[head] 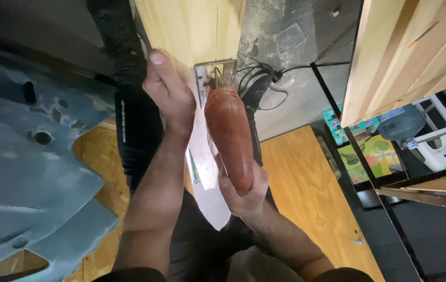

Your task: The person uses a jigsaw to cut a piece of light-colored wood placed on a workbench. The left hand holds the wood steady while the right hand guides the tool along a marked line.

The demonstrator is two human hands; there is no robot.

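Right hand (244, 190) gripping red jigsaw (228, 136), left hand (168, 91) on pale plank (191, 26), dusty floor (285, 62)

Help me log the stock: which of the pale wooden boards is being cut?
The pale board at top centre: the left hand presses it and the red jigsaw sits on it. The boards at right lie untouched.

— Where are we? 
— A woodworking shop: pale timber board (191, 31) under a red power saw (229, 138), sawdust on the concrete floor (285, 47). 
— More? 
— Plywood sheets (306, 193), stacked planks (406, 47).
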